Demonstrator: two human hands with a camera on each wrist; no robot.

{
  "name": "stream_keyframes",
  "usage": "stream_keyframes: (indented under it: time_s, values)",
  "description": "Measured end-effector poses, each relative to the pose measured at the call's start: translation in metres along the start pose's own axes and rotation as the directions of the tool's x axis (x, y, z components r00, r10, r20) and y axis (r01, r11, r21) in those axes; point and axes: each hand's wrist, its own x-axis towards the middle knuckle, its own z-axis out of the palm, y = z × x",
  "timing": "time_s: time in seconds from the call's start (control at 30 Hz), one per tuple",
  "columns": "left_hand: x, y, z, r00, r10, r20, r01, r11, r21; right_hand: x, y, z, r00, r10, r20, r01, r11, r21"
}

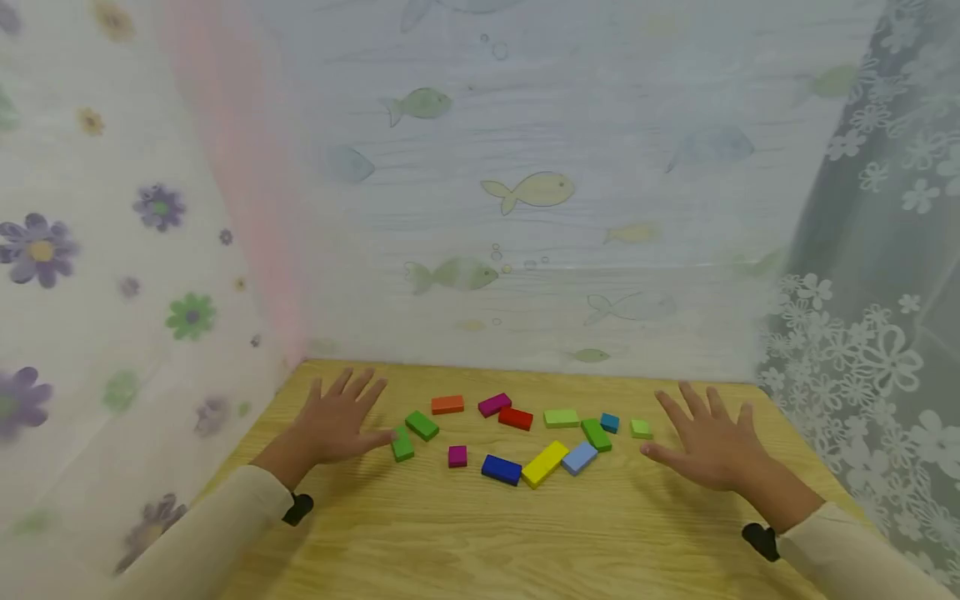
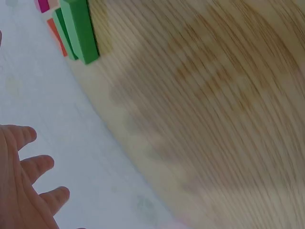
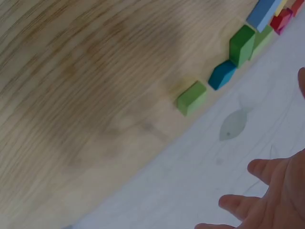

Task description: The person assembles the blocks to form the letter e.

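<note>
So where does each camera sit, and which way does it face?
Head: worn there, facing forward and down at the table; left hand and right hand show.
Left wrist: worn there, facing table and green blocks; left hand partly shows.
Right wrist: worn there, facing table and teal block; right hand partly shows.
Head and right wrist share the teal block.

The head view has 13 blocks (image 1: 402, 443) across the lower middle of the frame: 3 green blocks (image 1: 596, 435), 2 light green blocks (image 1: 562, 418), 2 magenta blocks (image 1: 457, 457), 1 orange block (image 1: 447, 405), 1 red block (image 1: 516, 418), 1 yellow block (image 1: 545, 464), 1 dark blue block (image 1: 502, 470), 1 light blue block (image 1: 580, 458) and 1 teal block (image 1: 610, 423). 1 left hand (image 1: 333, 423) shows at lower left and 1 right hand (image 1: 711, 450) at lower right, with 2 sleeves (image 1: 213, 525) and 2 black wrist pieces (image 1: 298, 509). 1 table (image 1: 487, 542) fills the bottom. The left wrist view has 4 blocks at upper left.
</note>
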Motion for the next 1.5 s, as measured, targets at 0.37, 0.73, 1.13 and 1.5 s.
stream_keyframes:
  time_s: [0.37,0.73,1.13,1.5]
  values:
    - [0.015,0.042,0.013,0.995,0.096,0.024,-0.095,0.994,-0.060,0.010,-0.025,0.007,0.998,-0.049,-0.030,0.050,0.998,0.023]
    - [0.025,0.074,0.026,0.988,0.139,0.069,-0.134,0.988,-0.075,0.019,-0.051,0.020,0.992,-0.110,-0.061,0.112,0.993,0.028]
    - [0.038,0.114,0.033,0.968,0.246,0.043,-0.238,0.962,-0.136,0.031,-0.082,0.025,0.981,-0.196,-0.013,0.196,0.976,0.094]
    - [0.041,0.136,0.037,0.963,0.266,0.043,-0.252,0.946,-0.206,0.042,-0.096,0.042,0.961,-0.276,0.009,0.270,0.945,0.182]
